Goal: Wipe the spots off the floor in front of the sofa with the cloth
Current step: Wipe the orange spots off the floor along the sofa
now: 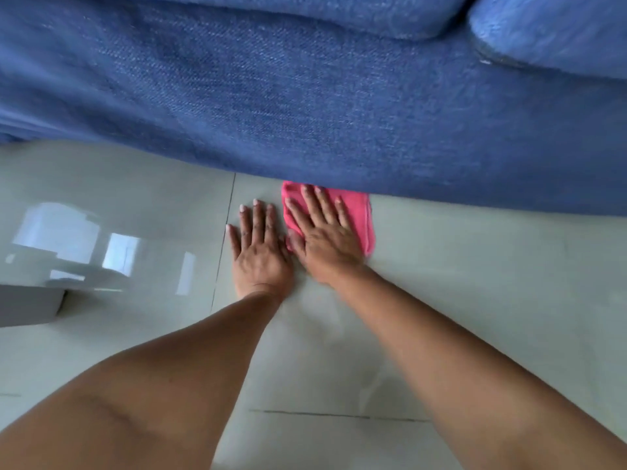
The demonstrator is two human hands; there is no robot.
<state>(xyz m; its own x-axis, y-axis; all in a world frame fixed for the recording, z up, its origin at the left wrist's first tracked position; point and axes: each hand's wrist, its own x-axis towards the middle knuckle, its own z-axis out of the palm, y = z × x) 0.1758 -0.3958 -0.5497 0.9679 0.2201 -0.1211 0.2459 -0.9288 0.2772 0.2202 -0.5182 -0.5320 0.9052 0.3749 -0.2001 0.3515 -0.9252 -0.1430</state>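
Pink cloth (361, 215) lies on glossy tiled floor (475, 283), against blue fabric sofa (305, 96) base. Right hand (322, 232) presses it flat-palmed; left hand (259, 245) splayed, empty, bracing. Risk: cloth bunching under sofa, left palm slipping on slick tile.

A grey box-like object (29, 305) sits at the left edge, beside bright window reflections (84, 245) in the glossy tiles

1. I'm looking at a home living room: a large blue woven-fabric sofa (305, 96) with a plump matching cushion (556, 32) fills the top.
2. Below it, I see glossy pale grey floor tiles (475, 300) mirroring bright windows.
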